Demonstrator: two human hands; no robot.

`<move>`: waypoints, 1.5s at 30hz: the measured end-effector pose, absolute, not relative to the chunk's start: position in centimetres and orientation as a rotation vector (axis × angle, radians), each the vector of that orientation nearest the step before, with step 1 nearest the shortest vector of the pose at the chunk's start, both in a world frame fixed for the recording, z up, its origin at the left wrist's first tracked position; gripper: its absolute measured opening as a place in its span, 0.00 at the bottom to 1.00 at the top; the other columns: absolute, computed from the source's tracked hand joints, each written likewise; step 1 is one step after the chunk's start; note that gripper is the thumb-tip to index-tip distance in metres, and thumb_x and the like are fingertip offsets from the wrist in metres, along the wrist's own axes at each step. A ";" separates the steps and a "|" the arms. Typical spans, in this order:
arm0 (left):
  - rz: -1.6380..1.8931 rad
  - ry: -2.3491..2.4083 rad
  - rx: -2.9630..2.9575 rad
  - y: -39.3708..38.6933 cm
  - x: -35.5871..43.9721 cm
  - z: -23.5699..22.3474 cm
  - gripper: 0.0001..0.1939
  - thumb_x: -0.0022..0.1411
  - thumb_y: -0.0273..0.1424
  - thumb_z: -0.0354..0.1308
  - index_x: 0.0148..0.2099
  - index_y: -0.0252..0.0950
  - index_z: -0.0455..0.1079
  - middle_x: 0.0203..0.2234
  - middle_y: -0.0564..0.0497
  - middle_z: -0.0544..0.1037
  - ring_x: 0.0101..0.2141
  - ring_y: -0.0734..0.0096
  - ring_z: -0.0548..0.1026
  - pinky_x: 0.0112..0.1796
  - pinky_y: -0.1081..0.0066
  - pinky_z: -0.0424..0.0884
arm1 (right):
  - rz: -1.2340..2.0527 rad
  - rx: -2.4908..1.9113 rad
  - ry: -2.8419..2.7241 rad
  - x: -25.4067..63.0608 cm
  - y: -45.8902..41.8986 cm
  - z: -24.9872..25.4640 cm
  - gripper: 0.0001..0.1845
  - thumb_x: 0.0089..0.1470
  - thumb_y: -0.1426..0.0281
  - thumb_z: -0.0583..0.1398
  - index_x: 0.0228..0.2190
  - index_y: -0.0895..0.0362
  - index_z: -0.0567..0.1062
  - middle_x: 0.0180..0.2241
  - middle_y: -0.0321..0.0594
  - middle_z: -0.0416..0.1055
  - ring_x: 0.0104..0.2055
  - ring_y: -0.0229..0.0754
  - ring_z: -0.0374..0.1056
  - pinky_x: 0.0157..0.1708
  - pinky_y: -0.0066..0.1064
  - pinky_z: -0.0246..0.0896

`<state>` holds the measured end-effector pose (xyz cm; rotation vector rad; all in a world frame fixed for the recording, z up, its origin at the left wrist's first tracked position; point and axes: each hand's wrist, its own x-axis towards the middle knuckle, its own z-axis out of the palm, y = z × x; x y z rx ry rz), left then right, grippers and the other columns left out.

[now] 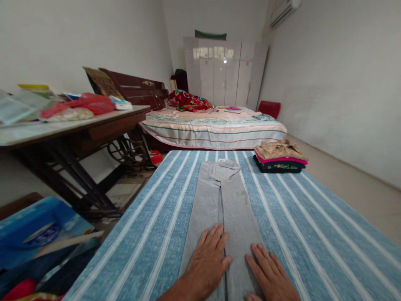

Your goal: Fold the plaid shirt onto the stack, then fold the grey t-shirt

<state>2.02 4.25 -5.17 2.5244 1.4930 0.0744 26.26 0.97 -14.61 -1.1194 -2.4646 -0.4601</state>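
Grey trousers [234, 196] lie flat along the middle of a blue-and-white striped cloth [163, 209], waistband at the far end and legs running toward me. A white label shows at the waistband. My left hand [205, 261] rests flat on the left leg, fingers stretched forward and thumb over the gap between the legs. On the right leg's outer edge lies my right hand [271, 274], fingers spread, partly over the cloth. Neither hand grips the fabric. The lower ends of the legs run out of view below.
At the far right stands a stack of folded clothes [280, 156]. Beyond is a bed [216, 131] with a red floral blanket [188, 100]. On the left are a sewing-machine table [119, 119] holding bags, and a blue package [44, 230]. A wardrobe [219, 71] stands behind.
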 end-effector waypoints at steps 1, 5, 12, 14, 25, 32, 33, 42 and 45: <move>0.089 1.487 2.535 4.3 2.0 -5.3 0.28 0.63 0.37 0.51 0.63 0.36 0.56 0.63 0.42 0.54 0.63 0.57 0.50 0.60 0.51 0.51 | -0.485 -1.088 -2.478 26.4 1.1 -14.4 0.38 0.54 0.45 0.54 0.60 0.52 0.59 0.56 0.46 0.63 0.55 0.53 0.61 0.47 0.38 0.58; 0.100 1.478 2.566 4.4 1.8 -5.7 0.28 0.63 0.38 0.51 0.64 0.37 0.56 0.63 0.42 0.54 0.63 0.57 0.51 0.60 0.52 0.51 | -0.589 -1.035 -2.484 26.8 1.4 -13.9 0.41 0.54 0.45 0.53 0.61 0.55 0.56 0.55 0.48 0.64 0.54 0.52 0.63 0.46 0.37 0.58; 0.139 1.476 2.626 4.4 1.6 -6.1 0.28 0.63 0.38 0.52 0.63 0.37 0.57 0.62 0.42 0.56 0.62 0.56 0.54 0.60 0.52 0.53 | -0.571 -1.106 -2.416 25.9 1.0 -14.0 0.38 0.54 0.44 0.52 0.60 0.51 0.60 0.55 0.45 0.65 0.54 0.52 0.62 0.47 0.38 0.56; 0.172 1.476 2.667 4.4 1.6 -6.2 0.27 0.64 0.38 0.51 0.63 0.37 0.57 0.62 0.43 0.57 0.62 0.57 0.54 0.59 0.53 0.53 | -0.605 -1.115 -2.353 25.5 0.9 -13.9 0.38 0.53 0.42 0.52 0.57 0.52 0.63 0.53 0.45 0.67 0.53 0.53 0.63 0.47 0.40 0.55; 0.142 1.478 2.718 4.1 1.7 -5.7 0.26 0.64 0.38 0.51 0.62 0.36 0.58 0.62 0.43 0.58 0.61 0.58 0.55 0.58 0.54 0.56 | -0.633 -1.111 -2.333 25.2 0.7 -13.3 0.35 0.51 0.43 0.54 0.50 0.54 0.69 0.51 0.48 0.68 0.52 0.53 0.63 0.47 0.42 0.53; 0.182 1.464 2.732 4.1 1.6 -5.8 0.26 0.64 0.38 0.51 0.62 0.35 0.58 0.61 0.42 0.59 0.61 0.58 0.55 0.58 0.54 0.55 | -0.626 -1.094 -2.365 25.7 0.8 -13.8 0.37 0.51 0.44 0.55 0.54 0.54 0.67 0.52 0.47 0.67 0.53 0.53 0.63 0.46 0.41 0.55; 0.200 1.462 2.738 4.1 1.5 -5.9 0.26 0.64 0.38 0.51 0.62 0.36 0.57 0.61 0.42 0.59 0.61 0.59 0.55 0.59 0.55 0.55 | -0.658 -1.065 -2.385 25.8 0.9 -13.8 0.37 0.52 0.44 0.54 0.55 0.54 0.66 0.52 0.47 0.68 0.52 0.53 0.64 0.46 0.40 0.56; 0.184 1.475 2.731 4.1 1.4 -6.2 0.27 0.63 0.37 0.52 0.63 0.37 0.57 0.62 0.43 0.58 0.61 0.58 0.55 0.58 0.54 0.56 | -0.876 -0.965 -2.442 26.8 1.9 -13.7 0.33 0.56 0.47 0.50 0.55 0.53 0.67 0.51 0.44 0.69 0.50 0.48 0.66 0.43 0.34 0.59; 0.189 1.486 2.756 4.2 1.2 -6.8 0.27 0.63 0.38 0.52 0.63 0.37 0.57 0.62 0.43 0.58 0.61 0.57 0.56 0.58 0.54 0.57 | -0.896 -0.978 -2.410 26.5 1.9 -14.2 0.23 0.60 0.55 0.50 0.52 0.49 0.69 0.49 0.39 0.71 0.48 0.43 0.68 0.42 0.31 0.59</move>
